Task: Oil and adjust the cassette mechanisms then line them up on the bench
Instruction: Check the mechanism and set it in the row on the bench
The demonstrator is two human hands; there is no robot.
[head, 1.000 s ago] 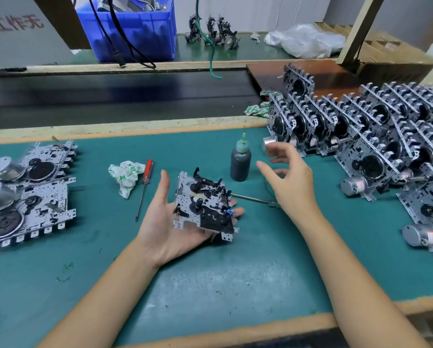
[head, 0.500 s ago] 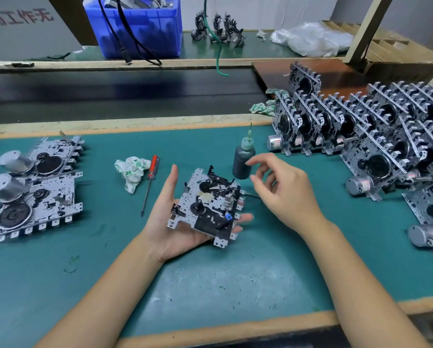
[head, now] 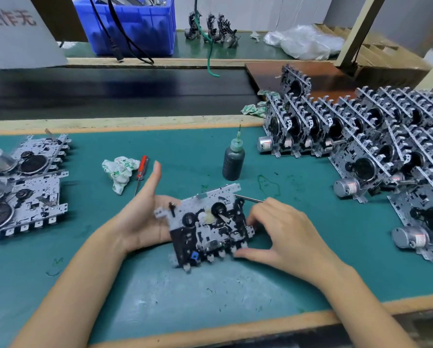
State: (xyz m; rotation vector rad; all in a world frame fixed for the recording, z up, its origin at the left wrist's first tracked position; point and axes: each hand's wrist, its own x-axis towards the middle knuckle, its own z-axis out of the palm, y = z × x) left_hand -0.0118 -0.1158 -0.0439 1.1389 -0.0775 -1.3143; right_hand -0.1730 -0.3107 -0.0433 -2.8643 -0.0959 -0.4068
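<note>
A cassette mechanism (head: 207,223), a silver plate with black reels and levers, is tilted up above the green bench mat (head: 210,292). My left hand (head: 140,217) supports it from behind and beneath, thumb raised and straight. My right hand (head: 278,232) grips its right edge, thumb under the lower corner and fingers curled over the top. A dark oil bottle (head: 233,159) with a green needle tip stands upright behind it. Two mechanisms (head: 22,192) lie flat at the left. Several mechanisms (head: 376,146) stand in rows at the right.
A red-handled screwdriver (head: 141,169) and a crumpled white-green rag (head: 120,172) lie left of the bottle. A thin metal tool (head: 249,198) lies behind my right hand. A blue crate (head: 135,23) and a plastic bag (head: 303,43) sit beyond the dark conveyor belt (head: 110,89).
My right hand came down from near the oil bottle and took hold of the mechanism's right edge. The mechanism turned and tilted up from my left palm.
</note>
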